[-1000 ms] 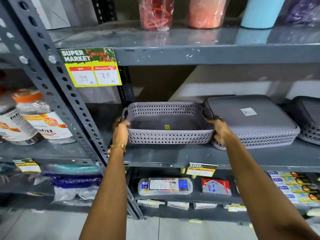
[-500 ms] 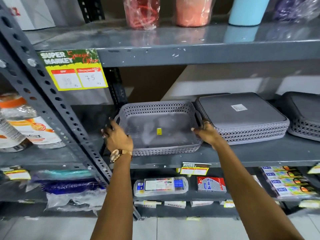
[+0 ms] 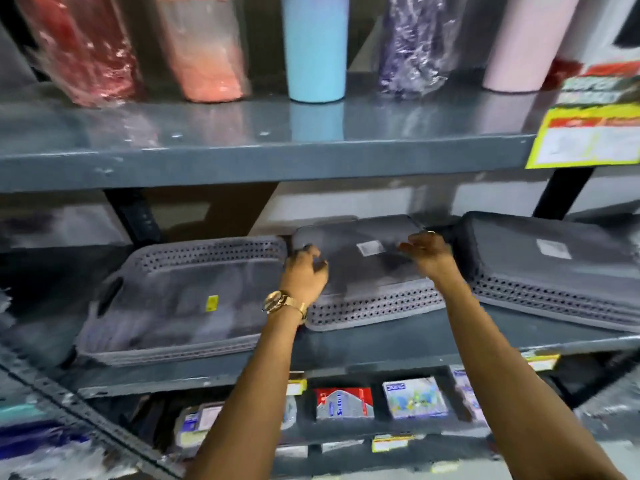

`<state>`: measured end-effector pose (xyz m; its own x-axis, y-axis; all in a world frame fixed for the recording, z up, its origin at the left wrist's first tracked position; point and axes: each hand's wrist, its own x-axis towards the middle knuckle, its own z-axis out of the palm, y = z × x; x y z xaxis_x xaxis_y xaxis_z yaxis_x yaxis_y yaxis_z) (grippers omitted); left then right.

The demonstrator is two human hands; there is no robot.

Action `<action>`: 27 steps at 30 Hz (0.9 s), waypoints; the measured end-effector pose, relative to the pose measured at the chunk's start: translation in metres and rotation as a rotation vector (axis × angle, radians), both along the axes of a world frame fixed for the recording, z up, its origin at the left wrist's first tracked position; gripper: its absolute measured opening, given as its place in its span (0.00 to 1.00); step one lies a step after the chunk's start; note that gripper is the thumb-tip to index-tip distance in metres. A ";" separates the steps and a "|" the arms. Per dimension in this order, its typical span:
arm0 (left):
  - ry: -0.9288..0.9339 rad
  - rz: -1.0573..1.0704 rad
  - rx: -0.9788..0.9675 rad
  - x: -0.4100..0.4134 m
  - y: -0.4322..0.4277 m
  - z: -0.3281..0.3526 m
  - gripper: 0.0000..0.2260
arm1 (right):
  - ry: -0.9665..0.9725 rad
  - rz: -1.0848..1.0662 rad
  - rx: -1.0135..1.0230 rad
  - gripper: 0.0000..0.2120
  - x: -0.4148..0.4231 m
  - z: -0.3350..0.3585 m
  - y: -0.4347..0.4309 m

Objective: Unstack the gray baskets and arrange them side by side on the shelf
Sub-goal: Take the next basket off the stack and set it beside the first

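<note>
Head view, blurred. Upright gray basket point(image 3: 180, 299) sits at the shelf's point(image 3: 381, 344) left front edge, released. Left hand point(image 3: 304, 275) and right hand point(image 3: 429, 252), fingers loosely curled, grasping nothing, hover over the overturned middle basket point(image 3: 367, 282); contact unclear.

3 baskets sit in a row on the middle shelf point(image 3: 381, 344): an upright basket point(image 3: 180, 299) at left of frame, an upturned basket point(image 3: 360, 271) at centre, another upturned basket point(image 3: 554, 268) at right. The left hand point(image 3: 304, 275) and right hand point(image 3: 429, 254) are over the centre one (contact unclear). Tumblers point(image 3: 315, 46) stand on the shelf above; small boxes point(image 3: 344, 403) lie on the shelf below.
</note>
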<state>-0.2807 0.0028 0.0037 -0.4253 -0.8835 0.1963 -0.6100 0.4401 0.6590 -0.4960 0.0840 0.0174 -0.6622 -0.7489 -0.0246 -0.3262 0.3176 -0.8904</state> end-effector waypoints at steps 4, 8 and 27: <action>-0.231 0.207 -0.002 -0.041 0.005 -0.015 0.22 | 0.198 -0.021 0.214 0.24 -0.082 -0.036 -0.010; -0.085 0.358 0.136 -0.051 0.001 -0.025 0.25 | -0.012 0.056 0.134 0.28 -0.096 -0.042 -0.009; 0.989 0.489 0.381 -0.056 0.009 0.030 0.41 | -0.574 -0.200 -0.396 0.35 -0.104 0.008 0.045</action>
<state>-0.3372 0.0121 0.0334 0.1672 -0.9840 -0.0613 0.1938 -0.0282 0.9806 -0.6003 0.1286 0.0257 -0.7516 -0.6394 -0.1618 0.2581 -0.0594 -0.9643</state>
